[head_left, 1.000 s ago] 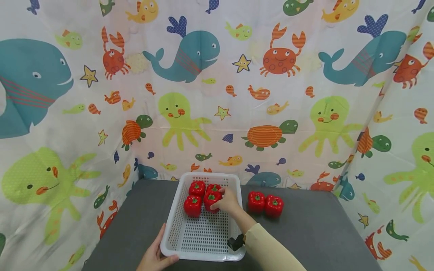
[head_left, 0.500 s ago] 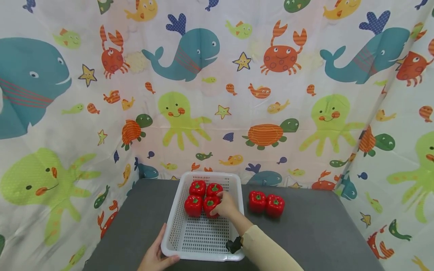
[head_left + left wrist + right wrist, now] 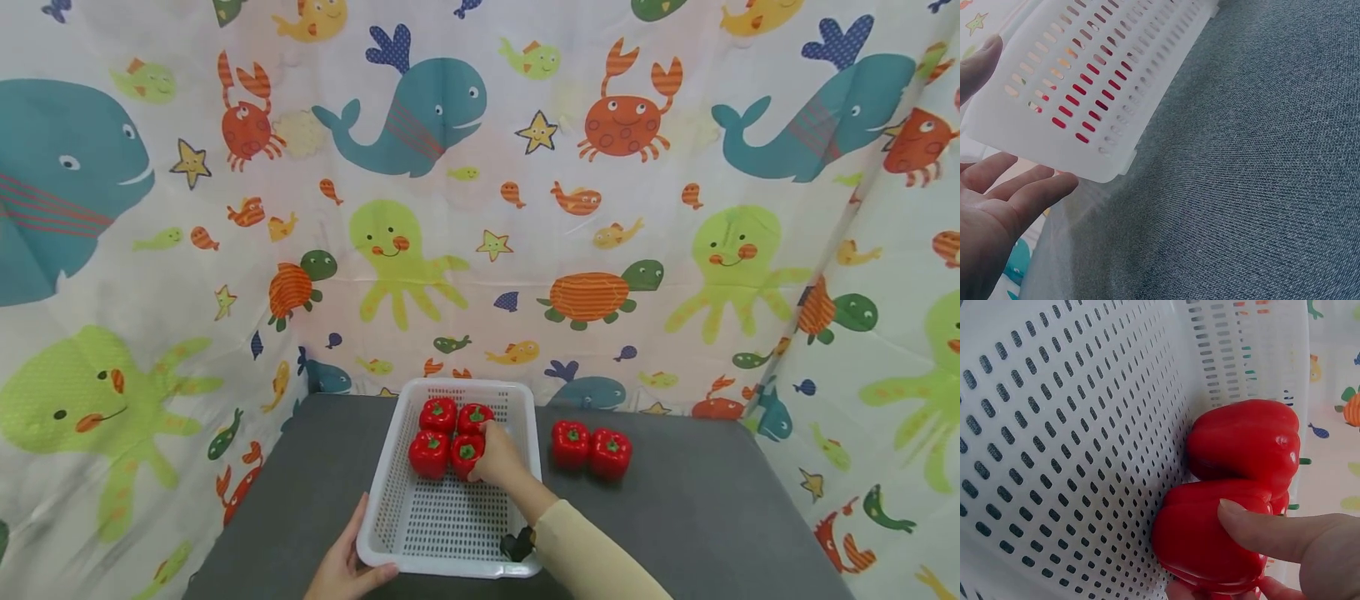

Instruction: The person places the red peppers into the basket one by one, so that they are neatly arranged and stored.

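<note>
A white perforated plastic basket (image 3: 450,521) holds several red bell peppers grouped toward its far side. My right hand (image 3: 497,457) grips the near right bell pepper (image 3: 465,452) inside the basket. In the right wrist view, the thumb (image 3: 1260,531) presses across this pepper's side, while other fingertips show at its lower edge. Another pepper (image 3: 1247,440) sits right beside it. At the basket's near left corner, my left hand (image 3: 347,567) lies with fingers along the side and thumb at the front rim. Its fingers (image 3: 1041,194) look nearly straight in the left wrist view.
Two more red bell peppers (image 3: 590,450) stand side by side on the dark grey table (image 3: 675,517), right of the basket. Behind and on both sides hangs a white curtain (image 3: 480,183) printed with sea animals.
My right hand has drawn slightly toward me with the pepper, which now sits nearer and a little apart from the far right one. The left hand stays at the basket corner.
</note>
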A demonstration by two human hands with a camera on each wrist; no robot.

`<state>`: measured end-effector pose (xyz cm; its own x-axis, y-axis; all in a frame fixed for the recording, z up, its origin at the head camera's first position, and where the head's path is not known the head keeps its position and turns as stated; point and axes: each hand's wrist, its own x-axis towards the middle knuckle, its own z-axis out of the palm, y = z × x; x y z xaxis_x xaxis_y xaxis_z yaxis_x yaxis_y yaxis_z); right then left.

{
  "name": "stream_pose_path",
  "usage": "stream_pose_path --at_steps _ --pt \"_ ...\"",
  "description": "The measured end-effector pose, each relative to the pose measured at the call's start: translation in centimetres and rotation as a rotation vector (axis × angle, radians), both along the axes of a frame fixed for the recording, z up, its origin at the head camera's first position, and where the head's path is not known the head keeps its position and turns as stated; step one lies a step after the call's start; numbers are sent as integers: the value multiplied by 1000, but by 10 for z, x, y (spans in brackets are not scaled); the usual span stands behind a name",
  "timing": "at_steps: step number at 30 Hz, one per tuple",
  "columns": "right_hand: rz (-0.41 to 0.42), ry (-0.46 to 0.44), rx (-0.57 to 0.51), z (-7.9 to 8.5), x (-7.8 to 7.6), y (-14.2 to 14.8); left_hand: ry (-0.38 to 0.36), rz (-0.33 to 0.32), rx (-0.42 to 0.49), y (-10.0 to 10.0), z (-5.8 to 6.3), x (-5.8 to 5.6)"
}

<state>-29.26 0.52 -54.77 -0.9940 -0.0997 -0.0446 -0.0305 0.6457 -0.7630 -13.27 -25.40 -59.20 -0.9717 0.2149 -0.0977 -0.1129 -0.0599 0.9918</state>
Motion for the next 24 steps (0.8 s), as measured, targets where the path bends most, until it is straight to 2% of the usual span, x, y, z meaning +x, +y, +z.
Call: stream_pose_path --at_steps 7,18,24 --pt "28 37 6 14 3 -2 19 31 -8 0 1 -1" --pt "81 44 -78 34 13 23 5 -7 9 0 -5 0" --pt "78 126 -91 47 16 41 5 -9 12 0 -4 0"
